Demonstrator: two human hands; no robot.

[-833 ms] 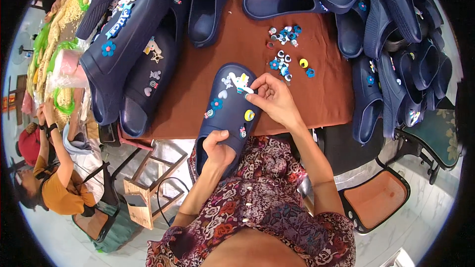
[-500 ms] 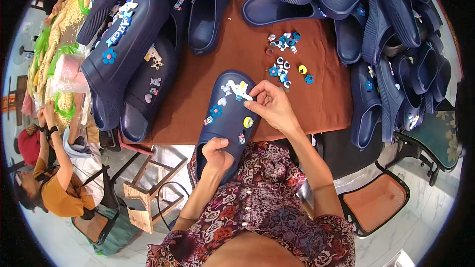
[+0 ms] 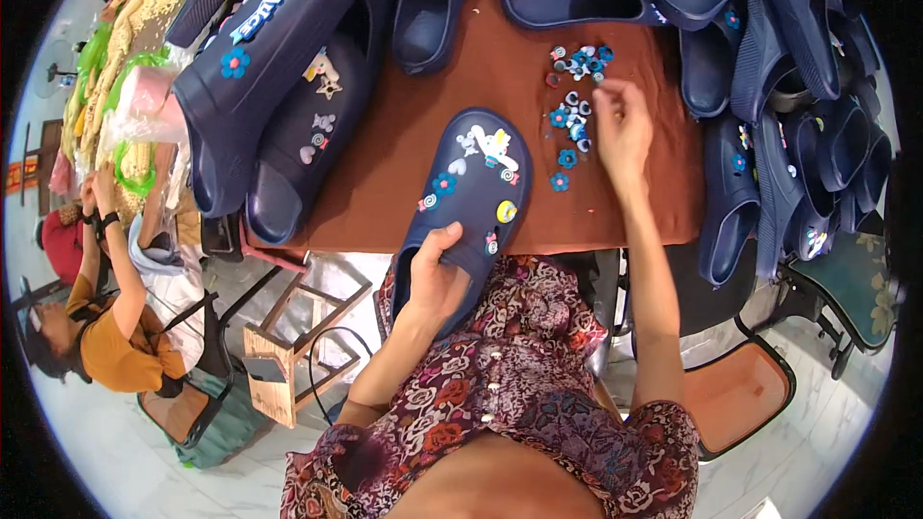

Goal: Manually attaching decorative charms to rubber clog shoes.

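While left hand (image 3: 437,281) grips clog (image 3: 473,204), charms (image 3: 494,145) stud it.

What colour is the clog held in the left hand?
The clog is dark navy blue, seen best in the head view.

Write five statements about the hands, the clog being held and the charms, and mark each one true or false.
1. The left hand holds a navy clog. True.
2. The right hand is by the loose charms. True.
3. Both hands grip the navy clog. False: only the left hand does.
4. The loose charms lie on a white cloth. False: they lie on a brown cloth.
5. A yellow charm sits on the navy clog. True.
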